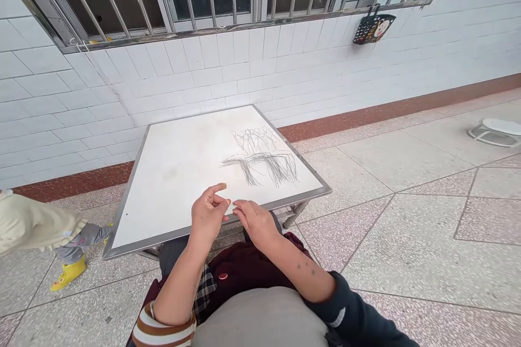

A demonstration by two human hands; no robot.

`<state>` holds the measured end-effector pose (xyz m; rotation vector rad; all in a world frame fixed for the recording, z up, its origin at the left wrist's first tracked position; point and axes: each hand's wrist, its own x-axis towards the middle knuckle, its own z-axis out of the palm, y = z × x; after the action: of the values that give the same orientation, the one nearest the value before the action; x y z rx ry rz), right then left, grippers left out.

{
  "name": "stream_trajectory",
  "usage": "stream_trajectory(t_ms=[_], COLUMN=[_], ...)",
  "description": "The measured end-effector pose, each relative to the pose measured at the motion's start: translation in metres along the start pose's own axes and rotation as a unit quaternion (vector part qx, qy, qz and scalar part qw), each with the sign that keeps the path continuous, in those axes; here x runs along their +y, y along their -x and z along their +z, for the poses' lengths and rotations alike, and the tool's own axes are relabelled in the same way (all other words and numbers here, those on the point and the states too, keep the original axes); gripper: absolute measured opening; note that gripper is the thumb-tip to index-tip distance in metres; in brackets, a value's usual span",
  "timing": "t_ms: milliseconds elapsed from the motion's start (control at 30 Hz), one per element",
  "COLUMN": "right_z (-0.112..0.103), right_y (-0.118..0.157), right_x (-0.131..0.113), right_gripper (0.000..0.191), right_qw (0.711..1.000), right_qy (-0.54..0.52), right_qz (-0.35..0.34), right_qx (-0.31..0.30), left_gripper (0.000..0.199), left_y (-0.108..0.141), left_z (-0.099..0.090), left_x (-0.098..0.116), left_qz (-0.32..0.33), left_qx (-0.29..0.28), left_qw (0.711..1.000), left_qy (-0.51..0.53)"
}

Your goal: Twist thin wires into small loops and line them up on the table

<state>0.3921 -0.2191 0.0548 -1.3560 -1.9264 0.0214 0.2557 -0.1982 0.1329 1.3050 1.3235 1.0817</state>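
At the near edge of the table, anything between the left hand and right hand is too small to tell. Left of the table, a person is cut off.

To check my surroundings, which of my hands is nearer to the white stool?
Right. Your right hand is at the near edge of the table, left of the stool; your left hand is beside it, farther left.

White table, grey rim, dark strands (some looped), right half.

Left hand and right hand nearly meet by a table.
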Motion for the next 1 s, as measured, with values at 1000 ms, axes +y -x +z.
stream_trajectory(t_ms=[1000], right_z=[-0.028], right_y=[-0.006], right_x=[0.000], right_gripper=[0.018], right_qw=[0.999], right_qy=[-0.053], right_qz=[0.008], right_qx=[0.006], left_gripper=[0.047], left_y=[0.000], left_z=[-0.043], left_x=[0.009], left_qz=[0.047], left_qx=[0.088], left_qw=[0.994], left_qy=[-0.037])
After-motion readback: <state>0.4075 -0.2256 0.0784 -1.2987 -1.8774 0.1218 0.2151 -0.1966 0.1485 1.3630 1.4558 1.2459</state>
